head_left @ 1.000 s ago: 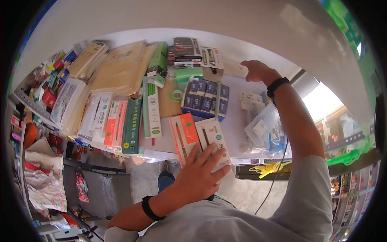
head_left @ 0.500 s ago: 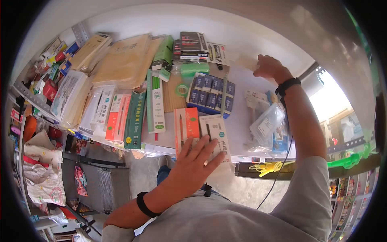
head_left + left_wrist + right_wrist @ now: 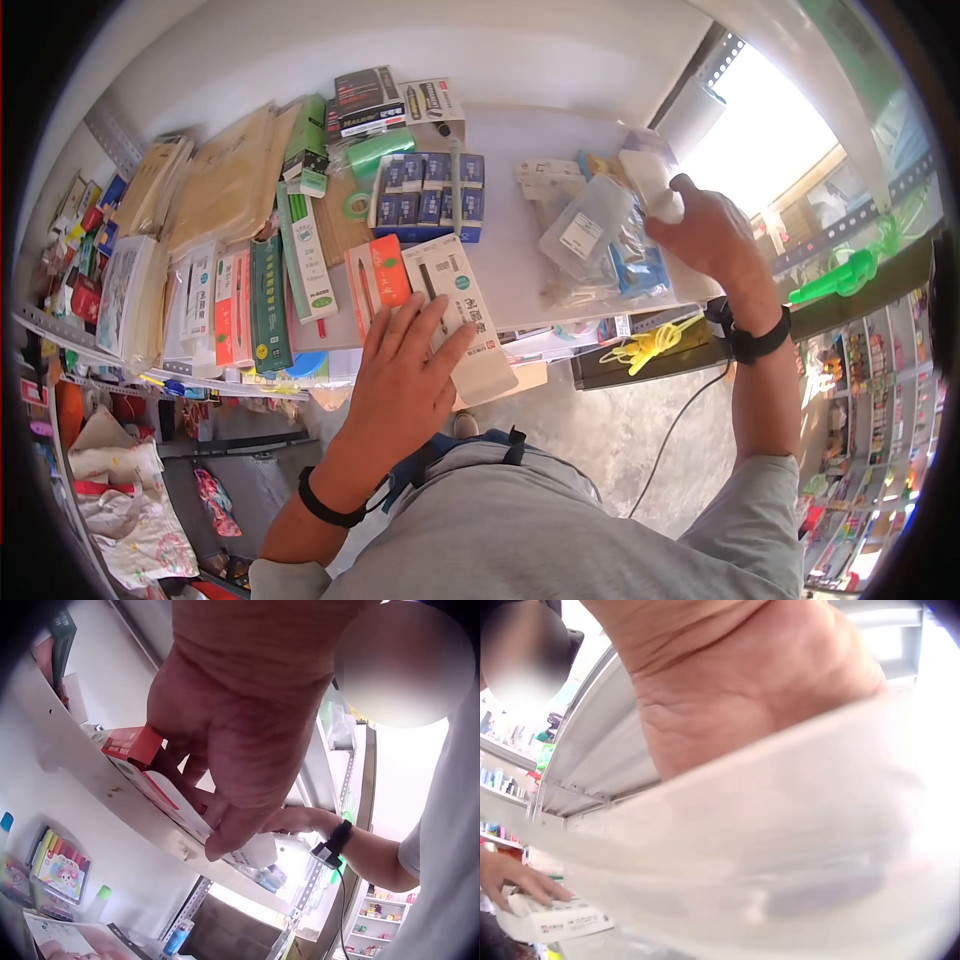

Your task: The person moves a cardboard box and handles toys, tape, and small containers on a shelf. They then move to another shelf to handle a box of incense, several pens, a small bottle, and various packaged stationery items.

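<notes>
My left hand (image 3: 410,370) lies with spread fingers on a white box (image 3: 455,300) and an orange-and-white box (image 3: 378,275), side by side at the shelf's front edge. In the left wrist view the thumb runs along the white box's edge. At the right end of the shelf, my right hand (image 3: 715,240) holds a pale, translucent plastic item (image 3: 648,178) between thumb and fingers, beside clear plastic packets (image 3: 585,230). The right wrist view shows a blurred translucent sheet or case (image 3: 780,825) across the palm; its exact shape cannot be told.
A blue tray of small boxes (image 3: 425,200), green tape (image 3: 355,206), a green pencil box (image 3: 305,255) and brown envelopes (image 3: 225,180) fill the middle and left. Black boxes (image 3: 365,100) stand behind. Yellow cord (image 3: 645,348) hangs at the front right; a cable (image 3: 665,450) runs below.
My right hand has moved from the back of the shelf toward the front right with the pale item. My left hand stays on the two boxes. The head view has shifted.
</notes>
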